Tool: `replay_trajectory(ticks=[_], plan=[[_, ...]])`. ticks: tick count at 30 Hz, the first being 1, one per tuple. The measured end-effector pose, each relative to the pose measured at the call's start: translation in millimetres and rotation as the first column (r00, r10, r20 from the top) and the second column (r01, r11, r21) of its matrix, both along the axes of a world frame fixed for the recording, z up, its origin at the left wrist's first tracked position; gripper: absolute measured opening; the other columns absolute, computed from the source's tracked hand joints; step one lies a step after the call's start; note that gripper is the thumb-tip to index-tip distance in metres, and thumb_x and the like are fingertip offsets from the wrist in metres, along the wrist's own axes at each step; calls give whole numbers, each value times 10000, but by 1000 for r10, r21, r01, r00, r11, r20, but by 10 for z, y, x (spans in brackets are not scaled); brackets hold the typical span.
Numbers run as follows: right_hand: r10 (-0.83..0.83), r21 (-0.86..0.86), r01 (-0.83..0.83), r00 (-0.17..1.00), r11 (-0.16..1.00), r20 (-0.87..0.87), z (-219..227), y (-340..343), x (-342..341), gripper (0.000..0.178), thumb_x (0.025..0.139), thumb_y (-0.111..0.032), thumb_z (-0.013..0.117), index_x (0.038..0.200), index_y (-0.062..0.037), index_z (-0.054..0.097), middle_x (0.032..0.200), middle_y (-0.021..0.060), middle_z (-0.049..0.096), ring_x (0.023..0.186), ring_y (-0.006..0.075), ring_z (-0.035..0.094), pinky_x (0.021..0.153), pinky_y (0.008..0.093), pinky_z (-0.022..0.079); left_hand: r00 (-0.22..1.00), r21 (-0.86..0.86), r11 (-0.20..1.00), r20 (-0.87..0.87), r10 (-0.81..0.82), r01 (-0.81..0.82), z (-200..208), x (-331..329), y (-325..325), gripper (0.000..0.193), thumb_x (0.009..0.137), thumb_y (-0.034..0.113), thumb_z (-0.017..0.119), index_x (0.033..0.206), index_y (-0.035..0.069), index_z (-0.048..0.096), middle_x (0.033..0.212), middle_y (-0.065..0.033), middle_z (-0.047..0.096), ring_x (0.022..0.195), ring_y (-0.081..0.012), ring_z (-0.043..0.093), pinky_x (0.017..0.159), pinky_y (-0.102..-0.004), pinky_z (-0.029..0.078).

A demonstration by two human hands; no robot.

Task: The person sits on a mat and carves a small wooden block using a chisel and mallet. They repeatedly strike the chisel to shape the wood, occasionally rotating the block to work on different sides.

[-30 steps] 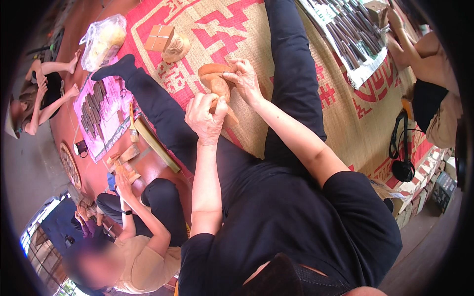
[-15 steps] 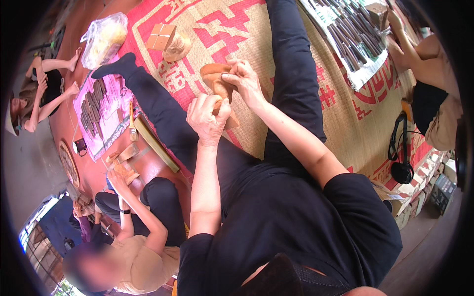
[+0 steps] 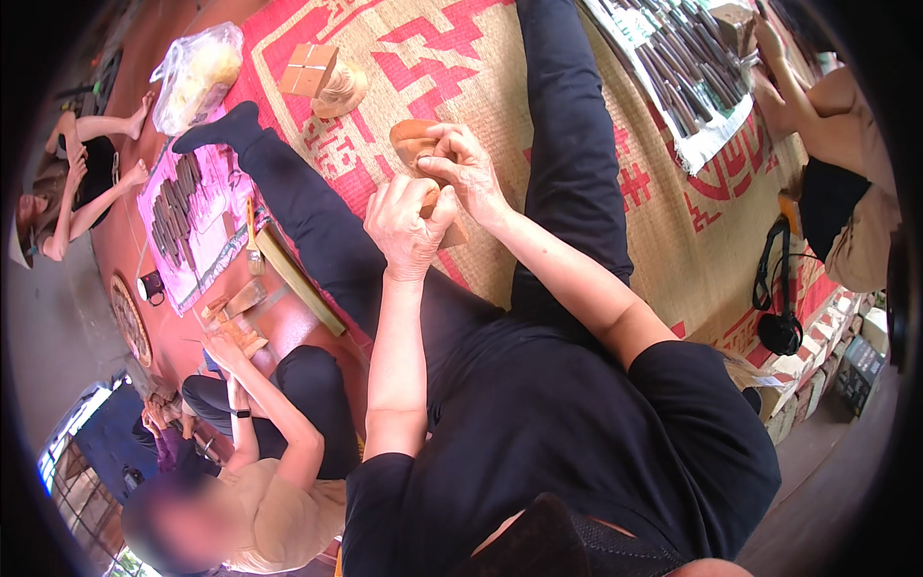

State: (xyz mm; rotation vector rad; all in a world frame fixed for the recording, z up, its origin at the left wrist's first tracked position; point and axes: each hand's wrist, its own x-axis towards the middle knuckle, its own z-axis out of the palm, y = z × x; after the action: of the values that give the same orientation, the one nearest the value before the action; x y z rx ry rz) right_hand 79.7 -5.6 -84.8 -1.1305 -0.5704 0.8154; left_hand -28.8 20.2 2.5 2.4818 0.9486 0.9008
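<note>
**Both hands close on the carving, lifted a little toward the body**

The wooden carving [image 3: 415, 144], a rounded reddish-brown piece, sits above the woven mat [image 3: 481, 67] between the person's outstretched legs. The right hand [image 3: 469, 171] pinches its near edge, fingers curled over the top. The left hand [image 3: 409, 219] is closed around the lower part of the piece, knuckles up; whether it also holds a small tool cannot be told, since the fist hides what is inside. A pale wooden edge [image 3: 452, 234] shows just beside the left hand, under the right wrist.

Compared with a second ago, the hands sit slightly closer together and the carving has turned a little, so more of its rounded face shows past the right fingers. The left fist has moved up against the piece. Both grips look firm, and the work appears to be ongoing shaping rather than picking up or setting down.

Beyond the carving, further up the mat, stand a square wooden block [image 3: 308, 67] and a round carved piece [image 3: 341, 91], touching each other. Left of those lies a clear plastic bag [image 3: 197, 77]. Right of the carving, past the right leg, a white cloth carries a row of dark chisels [image 3: 687, 67]. Left of the carving, beyond the left leg, a pink cloth holds more tools [image 3: 178, 207]. Below that, another person [image 3: 279, 462] sits working on small wood.
</note>
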Motion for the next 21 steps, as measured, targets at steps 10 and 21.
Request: replay_trajectory(ticks=[10, 21], plan=[[46, -119, -41, 998, 992, 36, -4, -27, 209, 191, 769, -99, 771, 740, -46, 590, 1173, 91, 527, 1131, 164, 486, 946, 319, 413, 1000, 29, 999, -13, -24, 25, 5, -27, -44, 155, 727, 241, 716, 704, 109, 639, 666, -25, 541, 608, -219, 541, 590, -349, 433], [52, -210, -57, 998, 976, -30, 49, 30, 287, 190, 741, -77, 777, 696, -55, 594, 1157, 70, 566, 1113, 169, 522, 944, 326, 418, 999, 22, 999, -29, -37, 38, 22, -100, -89, 162, 722, 247, 718, 700, 112, 632, 655, -30, 529, 605, -220, 535, 588, -349, 432]])
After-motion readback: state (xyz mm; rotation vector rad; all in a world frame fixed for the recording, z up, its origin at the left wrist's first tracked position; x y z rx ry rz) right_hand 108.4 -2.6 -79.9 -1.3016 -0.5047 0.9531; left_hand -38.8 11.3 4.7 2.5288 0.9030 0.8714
